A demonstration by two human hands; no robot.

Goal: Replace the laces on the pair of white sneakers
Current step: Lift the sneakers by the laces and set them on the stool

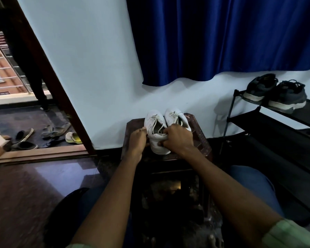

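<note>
Directly ahead, a pair of white sneakers sits on a small dark wooden counter (200,138) set against a pale wall, toes pointing toward the wall. Both of the person's bare arms reach forward to the near sneaker (157,133), which stands on the left of the pair. The right hand (177,138) wraps over the heel and collar of that sneaker, its fingers (166,134) curled and clamped on the opening. The left hand (137,140) rests against the sneaker's left side; its fingers are bunched at the edge of the shoe, but whether they pinch a lace or only the shoe — that cannot be told. Pale laces (157,122) are threaded in the sneaker and lie loose over its tongue. The second sneaker (176,117) stands just beside it on the right, touching it, also laced.

Above hangs a deep blue curtain (222,36). To the right, a black shoe rack (276,120) carries a pair of dark shoes (276,92). To the left, an open doorway — several sandals (48,136) lie scattered on the floor outside.
</note>
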